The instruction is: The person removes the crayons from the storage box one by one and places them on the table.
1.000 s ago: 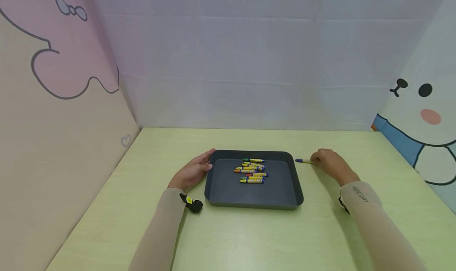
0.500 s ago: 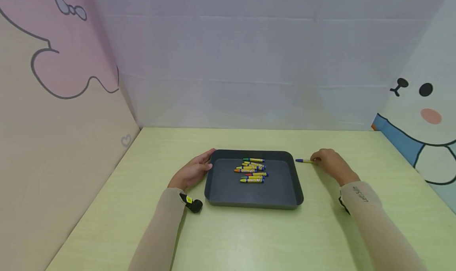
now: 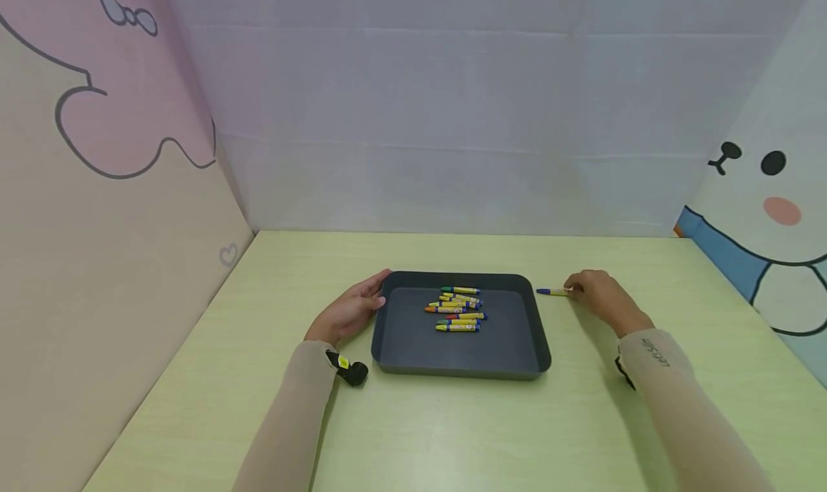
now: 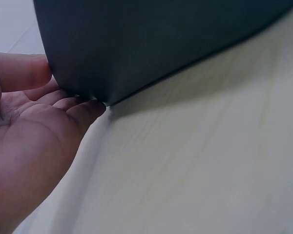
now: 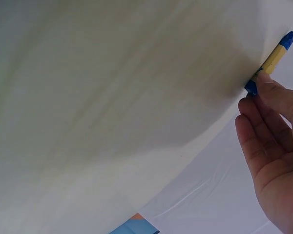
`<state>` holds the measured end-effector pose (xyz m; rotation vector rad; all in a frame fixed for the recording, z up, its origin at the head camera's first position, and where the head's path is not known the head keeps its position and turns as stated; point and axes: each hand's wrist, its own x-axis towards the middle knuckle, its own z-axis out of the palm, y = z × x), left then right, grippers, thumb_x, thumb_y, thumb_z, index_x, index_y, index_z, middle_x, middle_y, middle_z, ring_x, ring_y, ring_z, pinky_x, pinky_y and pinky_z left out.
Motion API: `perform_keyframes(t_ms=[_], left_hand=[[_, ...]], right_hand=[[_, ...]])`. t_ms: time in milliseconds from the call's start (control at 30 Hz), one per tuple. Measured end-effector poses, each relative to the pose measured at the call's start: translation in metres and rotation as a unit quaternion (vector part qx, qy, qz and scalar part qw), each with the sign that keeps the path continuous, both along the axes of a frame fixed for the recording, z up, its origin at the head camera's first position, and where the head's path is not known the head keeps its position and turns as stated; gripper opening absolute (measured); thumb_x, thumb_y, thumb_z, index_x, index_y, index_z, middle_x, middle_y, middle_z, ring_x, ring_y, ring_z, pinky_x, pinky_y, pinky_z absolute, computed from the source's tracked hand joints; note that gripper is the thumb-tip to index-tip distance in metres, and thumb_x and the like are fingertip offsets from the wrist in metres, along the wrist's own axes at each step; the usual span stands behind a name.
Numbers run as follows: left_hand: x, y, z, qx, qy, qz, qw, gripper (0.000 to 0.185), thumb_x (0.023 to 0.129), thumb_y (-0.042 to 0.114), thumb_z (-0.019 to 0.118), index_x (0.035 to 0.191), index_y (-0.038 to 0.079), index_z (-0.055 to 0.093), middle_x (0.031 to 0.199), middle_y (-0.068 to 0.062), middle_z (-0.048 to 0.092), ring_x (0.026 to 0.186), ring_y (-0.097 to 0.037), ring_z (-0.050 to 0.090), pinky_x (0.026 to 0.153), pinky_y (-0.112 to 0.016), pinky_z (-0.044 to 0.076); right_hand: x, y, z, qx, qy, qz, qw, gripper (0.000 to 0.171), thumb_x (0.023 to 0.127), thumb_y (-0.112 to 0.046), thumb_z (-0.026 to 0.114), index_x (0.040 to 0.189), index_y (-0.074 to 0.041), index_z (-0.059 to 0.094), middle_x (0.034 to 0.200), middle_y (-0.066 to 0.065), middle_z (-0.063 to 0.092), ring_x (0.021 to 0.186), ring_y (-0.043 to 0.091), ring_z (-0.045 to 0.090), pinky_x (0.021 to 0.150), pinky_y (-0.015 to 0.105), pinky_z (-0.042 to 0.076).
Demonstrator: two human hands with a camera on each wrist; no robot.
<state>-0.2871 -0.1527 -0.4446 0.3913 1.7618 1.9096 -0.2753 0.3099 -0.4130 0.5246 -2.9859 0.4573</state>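
A dark grey tray (image 3: 538,337) lies on the pale green table, with several yellow-wrapped crayons (image 3: 456,309) piled in its far half. My left hand (image 3: 352,309) rests against the tray's far left corner. In the left wrist view its thumb and straight fingers (image 4: 85,108) touch the tray's outer wall (image 4: 161,39). A blue-tipped crayon (image 3: 552,291) lies on the table just right of the tray. My right hand (image 3: 597,294) reaches it, and one fingertip (image 5: 268,83) sits on the near end of the crayon (image 5: 274,57); the other fingers stay fairly straight.
Panels with cartoon drawings wall the table (image 3: 452,434) on the left, back and right. A small black and yellow device (image 3: 349,370) sits at my left wrist, near the tray's front left corner.
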Motion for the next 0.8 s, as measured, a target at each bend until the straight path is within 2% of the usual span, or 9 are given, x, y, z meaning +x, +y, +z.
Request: perform_keyframes(t_ms=[400, 633, 800], left_hand=[[-0.001, 0.0, -0.002, 0.0, 0.009, -0.001, 1.0, 0.069, 0.097, -0.008, 0.037, 0.156, 0.013, 0.008, 0.163, -0.003, -0.009, 0.149, -0.021, -0.011, 0.122, -0.042, 0.002], [-0.001, 0.0, -0.002, -0.001, 0.01, 0.0, 1.0, 0.069, 0.097, -0.007, 0.038, 0.156, 0.013, 0.008, 0.163, -0.003, -0.009, 0.149, -0.021, -0.012, 0.122, -0.042, 0.002], [-0.001, 0.0, -0.003, -0.003, 0.01, 0.0, 0.9999, 0.069, 0.097, -0.007, 0.038, 0.156, 0.013, 0.008, 0.163, -0.003, -0.01, 0.149, -0.021, -0.012, 0.122, -0.041, 0.001]], right_hand=[[0.006, 0.002, 0.013, -0.053, -0.025, -0.014, 0.998, 0.028, 0.09, 0.0, 0.061, 0.115, 0.012, 0.063, 0.105, 0.028, 0.066, 0.093, 0.04, 0.065, 0.078, 0.048, 0.054], [0.006, -0.003, 0.023, -0.108, -0.032, -0.022, 0.993, 0.031, 0.093, -0.01, 0.061, 0.119, 0.008, 0.063, 0.114, 0.027, 0.065, 0.101, 0.042, 0.062, 0.083, 0.05, 0.052], [0.002, -0.011, 0.031, -0.138, -0.028, -0.027, 0.99, 0.033, 0.093, -0.019, 0.063, 0.118, 0.003, 0.066, 0.112, 0.022, 0.068, 0.101, 0.039, 0.064, 0.082, 0.053, 0.051]])
